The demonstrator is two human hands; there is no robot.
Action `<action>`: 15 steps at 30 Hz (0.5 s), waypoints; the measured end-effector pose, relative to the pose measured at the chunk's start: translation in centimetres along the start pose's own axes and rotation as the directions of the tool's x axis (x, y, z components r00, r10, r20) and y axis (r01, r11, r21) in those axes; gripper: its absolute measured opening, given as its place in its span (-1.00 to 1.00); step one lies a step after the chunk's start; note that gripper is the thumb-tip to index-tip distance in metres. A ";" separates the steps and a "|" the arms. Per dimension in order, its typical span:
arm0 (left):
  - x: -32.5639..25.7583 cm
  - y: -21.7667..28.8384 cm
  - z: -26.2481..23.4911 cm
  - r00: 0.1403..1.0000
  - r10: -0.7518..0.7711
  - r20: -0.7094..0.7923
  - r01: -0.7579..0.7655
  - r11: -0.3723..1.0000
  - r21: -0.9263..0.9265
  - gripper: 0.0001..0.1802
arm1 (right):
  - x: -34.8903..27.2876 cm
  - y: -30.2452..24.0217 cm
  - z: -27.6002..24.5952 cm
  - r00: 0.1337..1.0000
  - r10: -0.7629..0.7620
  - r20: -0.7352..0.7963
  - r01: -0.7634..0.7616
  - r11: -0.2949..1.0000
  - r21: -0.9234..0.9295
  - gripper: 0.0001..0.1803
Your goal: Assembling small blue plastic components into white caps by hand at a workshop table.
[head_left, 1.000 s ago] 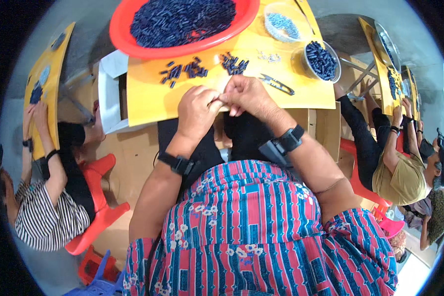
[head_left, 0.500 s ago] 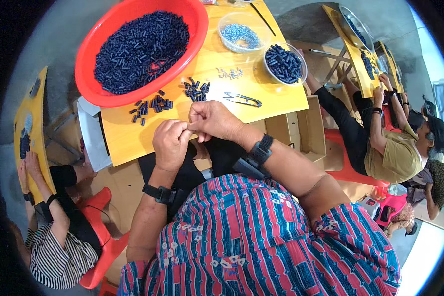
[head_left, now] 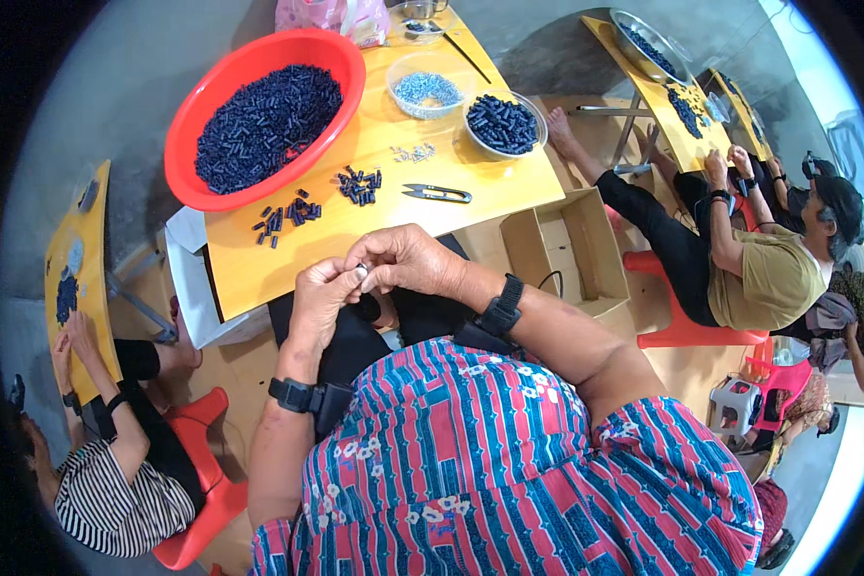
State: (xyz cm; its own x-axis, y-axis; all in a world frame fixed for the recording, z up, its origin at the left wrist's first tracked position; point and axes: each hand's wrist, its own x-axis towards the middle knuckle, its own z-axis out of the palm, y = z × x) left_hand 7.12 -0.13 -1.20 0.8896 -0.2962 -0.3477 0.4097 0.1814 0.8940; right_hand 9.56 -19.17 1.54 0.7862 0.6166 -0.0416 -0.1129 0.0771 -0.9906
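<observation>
closely, the left hand [head_left: 317, 296] and right hand [head_left: 405, 259] pinched a tiny, mostly hidden piece [head_left: 362, 271] between their fingers [head_left: 381, 277] at the near edge of the yellow desk [head_left: 511, 195]. dark tubes [head_left: 359, 186] and snips [head_left: 451, 195] lay just beyond, near a red basin [head_left: 186, 130] of more tubes.

Tiny piece [head_left: 361, 272] now peeking out between left hand [head_left: 317, 300] and right hand [head_left: 411, 261], and the pink bag [head_left: 312, 17] is properly in view.

Yellow worktop [head_left: 245, 274]: red tub [head_left: 184, 144] at the left edge, 2 clear bowls [head_left: 427, 63] near the right, scissors [head_left: 436, 193] and dark pieces [head_left: 360, 187] toward the near edge.
</observation>
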 end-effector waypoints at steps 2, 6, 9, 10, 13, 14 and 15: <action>-0.4 -0.2 0.7 0.999 0.052 -0.010 -0.052 0.997 -0.055 -0.84 | -0.2 -1.3 0.0 0.999 -0.008 -0.043 0.006 0.999 -0.047 -0.81; -1.8 1.6 2.2 0.973 0.221 -0.059 -0.220 0.975 0.025 -0.75 | -0.3 -2.7 -3.6 0.932 -0.116 -0.344 0.042 0.976 -0.216 -0.81; -2.8 0.8 0.6 0.938 0.339 -0.078 -0.303 0.906 0.297 -0.76 | 0.0 -5.8 -9.7 0.704 -0.470 -0.533 0.014 0.759 -0.651 -0.75; -3.2 0.7 0.3 0.918 0.392 -0.064 -0.318 0.822 0.473 -0.78 | -0.1 -6.6 -12.3 0.674 -0.543 -0.501 -0.119 0.589 -0.799 -0.75; -3.5 0.4 -0.2 0.877 0.481 0.006 -0.353 0.634 0.688 -0.82 | -0.4 -8.0 -18.1 0.670 -0.538 -0.511 -0.505 0.175 -0.845 -0.74; -3.5 0.0 -0.6 0.854 0.518 0.052 -0.381 0.555 0.740 -0.84 | -0.5 -8.1 -19.0 0.675 -0.529 -0.514 -0.529 0.138 -0.837 -0.73; -3.5 -0.3 -0.9 0.831 0.548 0.102 -0.406 0.470 0.784 -0.86 | -0.6 -8.2 -19.8 0.672 -0.524 -0.523 -0.553 0.115 -0.825 -0.73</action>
State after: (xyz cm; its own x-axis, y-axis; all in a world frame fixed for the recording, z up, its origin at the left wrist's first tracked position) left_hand 4.05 1.73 -0.48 0.9427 -0.2420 0.2296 -0.3266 -0.5297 0.7828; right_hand 22.02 -35.68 7.10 0.9053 -0.0363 0.4233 0.0536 -0.9786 -0.1987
